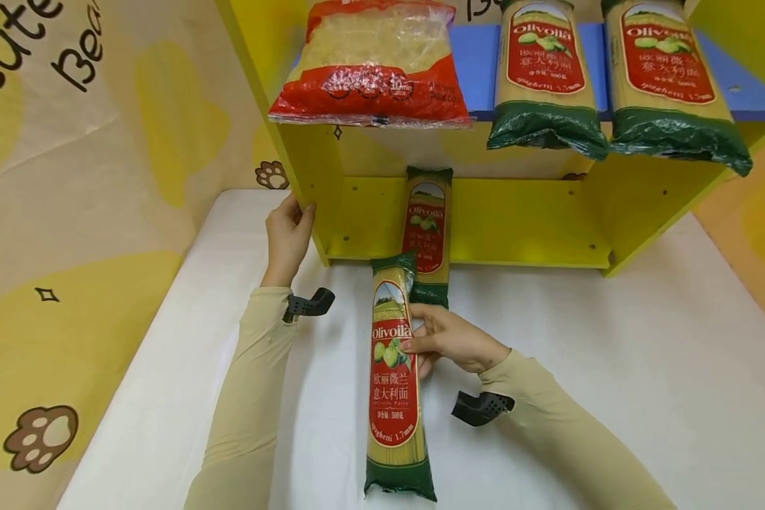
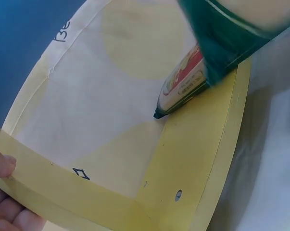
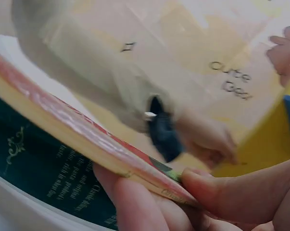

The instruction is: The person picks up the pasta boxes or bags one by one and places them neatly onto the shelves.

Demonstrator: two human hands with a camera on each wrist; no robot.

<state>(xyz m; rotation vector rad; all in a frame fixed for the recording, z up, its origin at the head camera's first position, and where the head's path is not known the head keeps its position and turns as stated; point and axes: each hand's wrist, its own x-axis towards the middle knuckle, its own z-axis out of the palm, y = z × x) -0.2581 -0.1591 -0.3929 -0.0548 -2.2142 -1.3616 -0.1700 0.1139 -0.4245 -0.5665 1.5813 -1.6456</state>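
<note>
My left hand [image 1: 288, 237] grips the front edge of the yellow shelf unit's left side panel [image 1: 321, 227]. In the left wrist view, the thumb [image 2: 1, 163] lies on one face of that panel and the curled fingers on the other. A spaghetti pack [image 1: 392, 382] with green ends and a red label is pinched at its right edge by my right hand [image 1: 455, 340], in front of the unit. Its top end overlaps another spaghetti pack [image 1: 428, 212] lying on the bottom board, whose near end sticks out past the front edge.
On the blue upper shelf [image 1: 474, 64] lie a red-and-clear pasta bag [image 1: 372, 64] and two spaghetti packs [image 1: 545, 71]. A white table surface [image 1: 612, 368] spreads below the unit. Another hand [image 3: 284, 55] shows at the right wrist view's upper right edge.
</note>
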